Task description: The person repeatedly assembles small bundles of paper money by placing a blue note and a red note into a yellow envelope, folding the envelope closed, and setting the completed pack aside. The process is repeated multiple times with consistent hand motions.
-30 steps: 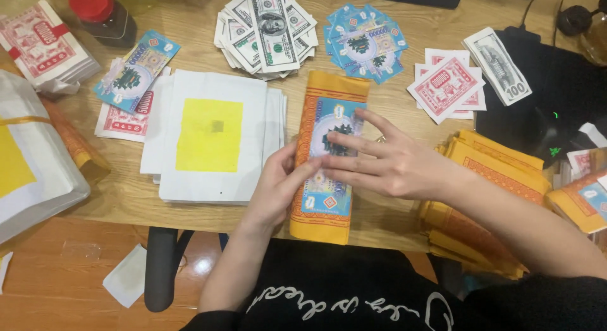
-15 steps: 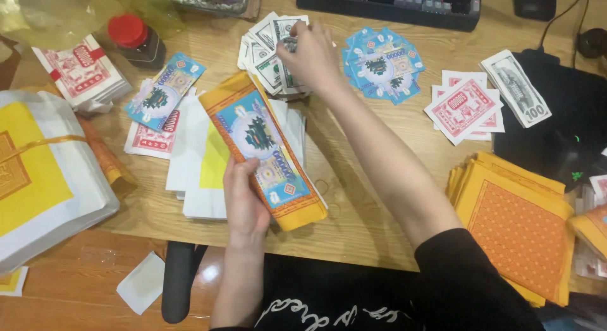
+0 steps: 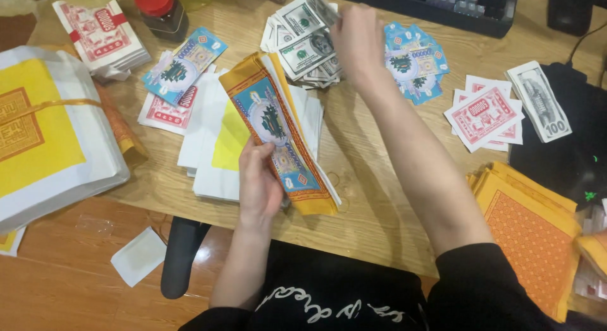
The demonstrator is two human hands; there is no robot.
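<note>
Lifted since half a second ago, the right hand (image 3: 357,43) now pinches a grey-green banknote (image 3: 321,5) above the fanned pile of banknotes (image 3: 303,43) at the far side of the worktop (image 3: 373,198).

Nearer the person, the left hand (image 3: 260,187) is clamped on the lower edge of a yellow-bordered paper bundle (image 3: 278,132), tilted over white sheets with a yellow square (image 3: 218,138). Blue notes (image 3: 414,62) lie just beside the raised hand; red-printed notes (image 3: 484,116) and orange sheets (image 3: 528,226) sit to the right.
</note>
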